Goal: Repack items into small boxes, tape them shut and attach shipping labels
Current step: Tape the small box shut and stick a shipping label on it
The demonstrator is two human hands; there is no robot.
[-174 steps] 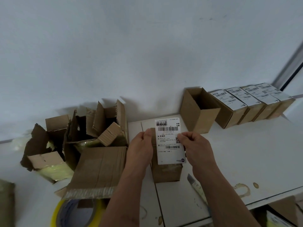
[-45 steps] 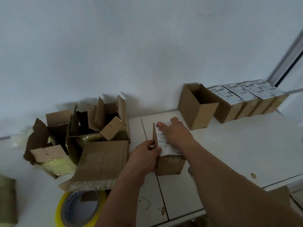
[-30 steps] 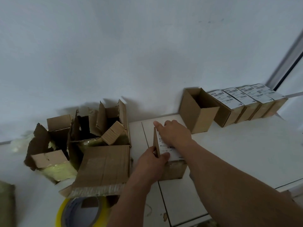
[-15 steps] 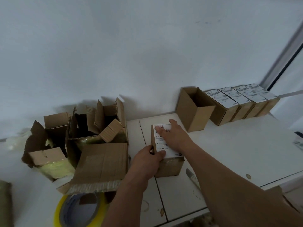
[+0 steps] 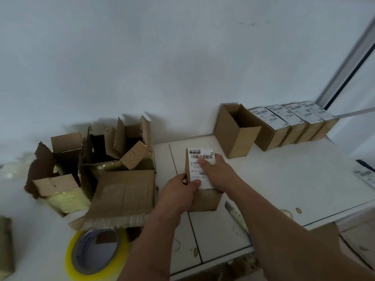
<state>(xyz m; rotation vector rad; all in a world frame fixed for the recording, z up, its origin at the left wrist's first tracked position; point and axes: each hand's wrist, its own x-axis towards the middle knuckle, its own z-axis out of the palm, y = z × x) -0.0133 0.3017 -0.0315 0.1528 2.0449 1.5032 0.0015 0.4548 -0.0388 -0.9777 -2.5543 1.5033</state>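
A white shipping label (image 5: 199, 163) is lying on top of a small closed cardboard box (image 5: 205, 196), which is sitting on the white table (image 5: 284, 179) between the two hands. The right hand (image 5: 216, 171) is pressing down on the label with flat, straight fingers, holding nothing. The left hand (image 5: 180, 191) is gripping the box's near left corner, fingers curled round its edge and thumb lying on the label's lower margin. Just beyond the right hand, an open empty box (image 5: 236, 131) is standing upright, and beside it a row of labelled boxes (image 5: 292, 123) is running along the wall. Left of the left hand, torn cartons (image 5: 91, 165) are piling up. Nearer than that hand, a yellow tape roll (image 5: 95, 254) is lying flat.
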